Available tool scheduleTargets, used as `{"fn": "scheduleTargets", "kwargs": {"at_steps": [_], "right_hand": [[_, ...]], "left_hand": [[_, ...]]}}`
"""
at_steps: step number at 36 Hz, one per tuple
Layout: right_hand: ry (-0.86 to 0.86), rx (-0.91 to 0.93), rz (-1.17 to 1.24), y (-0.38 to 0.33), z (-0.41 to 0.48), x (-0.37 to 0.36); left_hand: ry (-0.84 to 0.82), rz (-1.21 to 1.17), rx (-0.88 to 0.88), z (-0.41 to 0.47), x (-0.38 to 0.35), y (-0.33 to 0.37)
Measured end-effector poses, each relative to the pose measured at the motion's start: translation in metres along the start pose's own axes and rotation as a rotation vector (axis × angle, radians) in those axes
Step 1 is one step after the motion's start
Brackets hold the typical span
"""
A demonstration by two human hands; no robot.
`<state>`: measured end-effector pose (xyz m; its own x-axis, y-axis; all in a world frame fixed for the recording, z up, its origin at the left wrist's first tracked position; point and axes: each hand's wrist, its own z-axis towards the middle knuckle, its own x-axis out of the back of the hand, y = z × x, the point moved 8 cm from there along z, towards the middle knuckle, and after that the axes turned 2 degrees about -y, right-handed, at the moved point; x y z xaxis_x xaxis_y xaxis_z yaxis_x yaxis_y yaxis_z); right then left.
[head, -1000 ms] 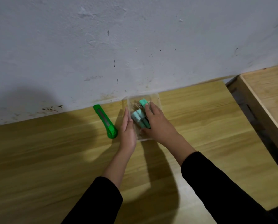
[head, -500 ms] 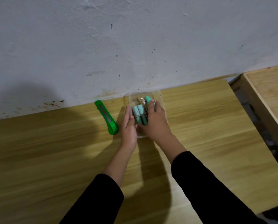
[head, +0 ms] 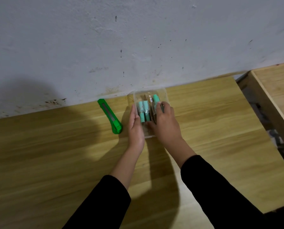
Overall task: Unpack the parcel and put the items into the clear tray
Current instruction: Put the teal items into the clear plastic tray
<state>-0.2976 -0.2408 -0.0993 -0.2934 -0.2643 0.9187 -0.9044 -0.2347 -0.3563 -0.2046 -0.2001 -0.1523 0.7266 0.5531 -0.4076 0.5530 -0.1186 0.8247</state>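
The clear tray (head: pixel 164 95) stands on the wooden table (head: pixel 55 154) close to the wall. Inside it lie two teal tubes (head: pixel 143 111) side by side and a third teal tube (head: pixel 155 98) in brownish packaging at the right. My left hand (head: pixel 135 128) presses flat, fingers straight, against the tray's left wall. My right hand (head: pixel 166 124) reaches into the tray from the near side, its fingers curled over the third teal tube and its thumb near the tray's floor. The tray's near right part is hidden by that hand. No parcel is in sight.
A green utility knife (head: pixel 110 116) lies on the table just left of the tray. The stained white wall (head: pixel 138 47) runs right behind the tray. A second wooden surface (head: pixel 275 90) stands to the right, across a dark gap (head: pixel 261 116).
The teal tubes have been turned from slanting to lying lengthwise in the tray. My right hand has slid to the tray's right side onto the third tube. My left hand stayed at the wall.
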Motion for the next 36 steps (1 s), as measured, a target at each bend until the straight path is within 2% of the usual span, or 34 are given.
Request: {"fn": "scheduleTargets", "kwargs": {"at_steps": [12, 15, 20, 28, 36], "right_hand": [[0.021, 0.005, 0.079, -0.002, 0.000, 0.001], [0.077, 0.015, 0.130, 0.002, -0.002, 0.010], [0.262, -0.068, 0.257, 0.026, -0.007, 0.028], [0.251, -0.102, 0.415, 0.047, 0.003, 0.017], [0.264, -0.036, 0.485, 0.046, 0.020, 0.014]], "left_hand": [[-0.001, 0.009, -0.013, 0.001, -0.001, 0.003], [-0.012, 0.020, -0.008, 0.001, -0.002, 0.004], [-0.040, 0.156, -0.044, -0.002, 0.000, 0.009], [-0.106, 0.344, -0.089, -0.004, 0.004, 0.011], [-0.102, 0.457, -0.110, 0.003, 0.007, 0.019]]}}
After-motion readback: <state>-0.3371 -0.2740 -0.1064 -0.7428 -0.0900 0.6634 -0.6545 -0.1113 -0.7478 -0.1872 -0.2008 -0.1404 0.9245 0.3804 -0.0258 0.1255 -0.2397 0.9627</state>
